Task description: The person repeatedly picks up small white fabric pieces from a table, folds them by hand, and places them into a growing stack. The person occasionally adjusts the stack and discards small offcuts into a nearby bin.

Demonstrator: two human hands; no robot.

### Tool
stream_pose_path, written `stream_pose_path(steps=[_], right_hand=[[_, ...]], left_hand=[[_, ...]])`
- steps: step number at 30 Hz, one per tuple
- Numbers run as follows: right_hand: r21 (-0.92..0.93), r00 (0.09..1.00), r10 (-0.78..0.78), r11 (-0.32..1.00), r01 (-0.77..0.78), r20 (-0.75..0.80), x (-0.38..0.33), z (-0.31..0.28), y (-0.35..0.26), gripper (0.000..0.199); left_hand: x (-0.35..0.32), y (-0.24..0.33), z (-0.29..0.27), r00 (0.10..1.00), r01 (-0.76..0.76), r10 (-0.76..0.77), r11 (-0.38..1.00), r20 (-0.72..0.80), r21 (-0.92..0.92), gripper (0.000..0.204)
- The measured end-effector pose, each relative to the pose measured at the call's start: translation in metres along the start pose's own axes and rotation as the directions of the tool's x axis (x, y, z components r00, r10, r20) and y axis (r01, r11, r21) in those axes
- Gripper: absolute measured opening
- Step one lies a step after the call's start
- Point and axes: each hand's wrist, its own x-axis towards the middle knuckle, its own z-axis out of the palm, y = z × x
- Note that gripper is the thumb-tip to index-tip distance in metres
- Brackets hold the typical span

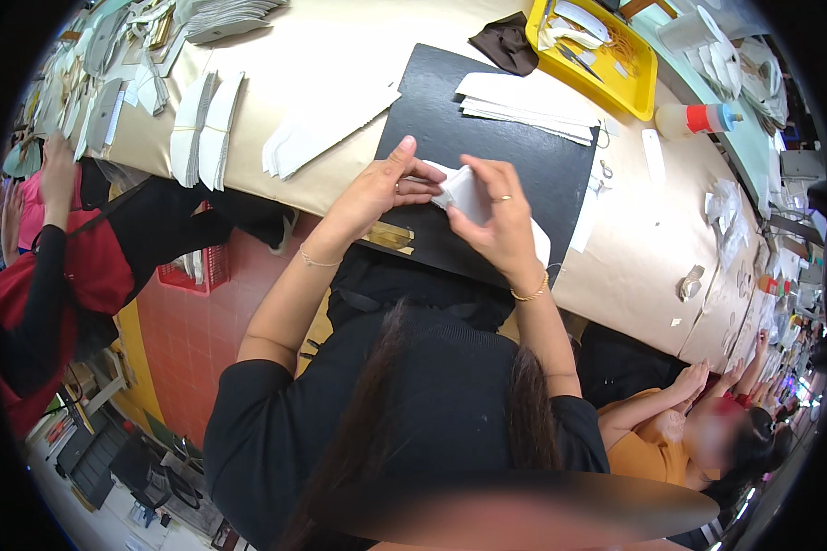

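Observation:
A folded white flat piece (470, 195), its material unclear, is held up between my hands over a black board (423, 96). My right hand (498, 213) grips its right side, thumb in front and fingers behind. My left hand (388, 188) has fingertips pinching its left end, with one digit raised away from it. Part of another white piece (543, 243) shows beside my right wrist, on the board's near right side. At the board's far side lies a fanned stack of white pieces (526, 108). Left of the board, another white stack (326, 133) overlaps its edge.
Banded white bundles (213, 131) lie farther left on the brown-covered table (340, 37). A yellow tray (632, 89) with snips and threads, a brown cloth (505, 43) and a bottle with a red band (698, 119) stand beyond the board. Co-workers sit at both sides.

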Motion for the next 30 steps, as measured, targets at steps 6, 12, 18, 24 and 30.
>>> stream_pose_path(steps=[6, 12, 18, 24, 30], right_hand=[[0.279, 0.975, 0.015, 0.959, 0.049, -0.221, 0.007, -0.076, -0.026, 0.064], [-0.295, 0.962, -0.103, 0.939, 0.179, 0.255, 0.025, -0.08, -0.048, 0.066], [-0.301, 0.93, -0.15, 0.918, 0.257, 0.336, 0.033, -0.067, -0.051, 0.064], [-0.194, 0.983, -0.168, 0.964, 0.179, 0.071, 0.03, -0.068, -0.061, 0.055], [0.064, 0.991, -0.065, 0.995, 0.073, -0.114, 0.015, -0.053, -0.076, 0.028]], left_hand=[[-0.006, 0.004, 0.012, 0.994, -0.11, 0.114, 0.97, -0.003, 0.215, 0.067], [-0.025, 0.021, 0.029, 0.95, -0.174, 0.151, 0.983, 0.273, 0.064, 0.052], [-0.038, 0.031, 0.036, 0.945, -0.171, 0.142, 0.982, 0.294, 0.076, 0.028], [-0.039, 0.028, 0.049, 0.891, -0.404, 0.399, 0.915, 0.216, -0.023, 0.026], [-0.042, 0.031, 0.065, 0.748, -0.663, 0.643, 0.711, 0.166, 0.233, 0.024]])
